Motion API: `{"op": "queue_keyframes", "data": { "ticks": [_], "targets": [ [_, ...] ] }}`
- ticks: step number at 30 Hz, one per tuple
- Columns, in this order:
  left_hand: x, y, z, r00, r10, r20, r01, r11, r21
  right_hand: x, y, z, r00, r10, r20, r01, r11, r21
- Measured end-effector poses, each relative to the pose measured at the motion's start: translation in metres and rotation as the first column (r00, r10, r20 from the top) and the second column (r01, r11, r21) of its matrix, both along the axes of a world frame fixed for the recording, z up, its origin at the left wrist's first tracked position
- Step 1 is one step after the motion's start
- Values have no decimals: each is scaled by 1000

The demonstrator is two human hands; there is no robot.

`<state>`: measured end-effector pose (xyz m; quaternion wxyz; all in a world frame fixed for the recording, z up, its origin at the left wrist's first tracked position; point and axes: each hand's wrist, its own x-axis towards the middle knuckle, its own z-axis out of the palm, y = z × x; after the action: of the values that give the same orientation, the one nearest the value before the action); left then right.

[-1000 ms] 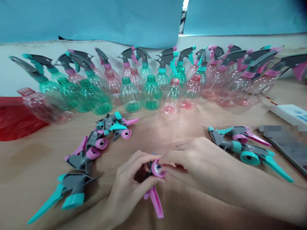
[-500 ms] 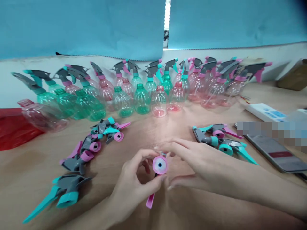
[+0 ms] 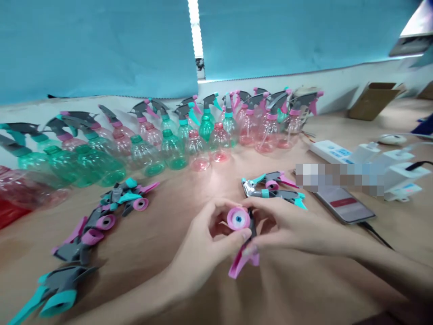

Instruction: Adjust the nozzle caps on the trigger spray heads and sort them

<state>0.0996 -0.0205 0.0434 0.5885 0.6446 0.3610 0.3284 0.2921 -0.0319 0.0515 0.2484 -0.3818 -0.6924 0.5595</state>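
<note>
Both my hands hold one spray trigger head (image 3: 241,234) just above the wooden table (image 3: 162,280). Its round pink collar faces me, with a small blue dot in its middle, and the pink lever hangs down below. My left hand (image 3: 206,253) pinches the collar between thumb and fingers. My right hand (image 3: 287,228) grips the grey body behind the collar from the right.
Loose trigger heads (image 3: 101,221) lie in a curved row at the left, and a few more trigger heads (image 3: 272,188) lie just beyond my right hand. Green and pink spray bottles (image 3: 162,135) line the back. A phone (image 3: 345,203), a power strip (image 3: 329,151) and a cardboard box (image 3: 372,99) are at the right.
The view has swung to the right, so the bottles sit further left. My right hand has closed onto the trigger head's body; the collar has turned to face me more squarely.
</note>
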Motion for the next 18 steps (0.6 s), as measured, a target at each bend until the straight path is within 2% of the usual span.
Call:
{"op": "queue_keyframes", "data": {
  "ticks": [2,6,9,11,14,18],
  "targets": [
    [15,8,0,999,-31,30,32,999,-43,14,6,1,999,-40,-15,39,998,-57],
    [38,24,2,999,-35,-37,34,999,-16,49,17,13,991,-117,58,119,992,-31],
    [44,35,1,992,28,-119,-20,997,70,76,28,27,952,-182,246,169,983,73],
    [43,41,-1,986,58,-157,-40,992,119,90,38,32,873,-228,430,161,969,187],
    [40,47,-5,980,96,-174,-69,985,155,101,58,29,833,-205,514,123,974,189],
    [36,50,-11,976,112,-187,-78,981,180,99,75,18,770,-183,611,64,975,211]
  ]
}}
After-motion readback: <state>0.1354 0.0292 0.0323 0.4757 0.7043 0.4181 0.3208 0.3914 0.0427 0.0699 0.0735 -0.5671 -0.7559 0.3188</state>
